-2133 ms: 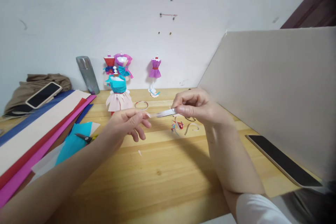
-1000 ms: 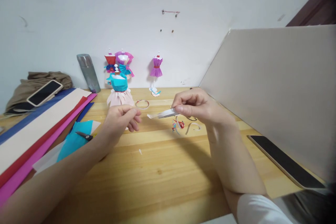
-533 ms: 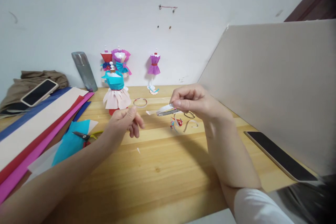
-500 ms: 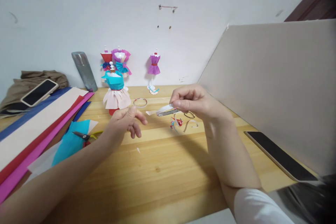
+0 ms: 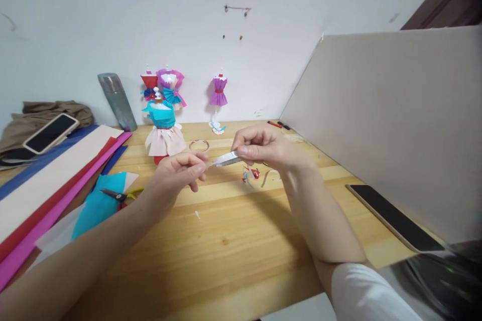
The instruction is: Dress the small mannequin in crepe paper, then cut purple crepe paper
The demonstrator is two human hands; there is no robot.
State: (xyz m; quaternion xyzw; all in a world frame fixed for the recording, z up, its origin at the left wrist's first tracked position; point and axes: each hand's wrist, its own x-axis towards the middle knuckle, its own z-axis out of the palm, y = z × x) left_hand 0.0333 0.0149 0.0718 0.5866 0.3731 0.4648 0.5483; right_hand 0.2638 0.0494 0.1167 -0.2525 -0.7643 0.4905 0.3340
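Observation:
My right hand (image 5: 263,150) pinches a thin roll of white tape (image 5: 227,159) between thumb and fingers, above the table. From the roll's left side a short loose end reaches my left hand (image 5: 183,170), whose thumb and fingers are closed on it. Below the roll lie small red and blue scraps (image 5: 251,175) and a curled pale strip (image 5: 269,178). Just behind my left hand stands a mini dress form in a turquoise top and pale pink skirt (image 5: 165,140).
Coloured paper sheets (image 5: 71,180) cover the left side, with scissors (image 5: 118,195) on a turquoise piece. Behind are a flask (image 5: 118,103), a phone (image 5: 50,133) and more dress forms (image 5: 219,91). A dark phone-like slab (image 5: 395,218) lies beside the grey panel (image 5: 391,120) at right.
My left hand has closed its fingers on the loose tape end; before, they were apart from it. My right hand has moved slightly left with the roll.

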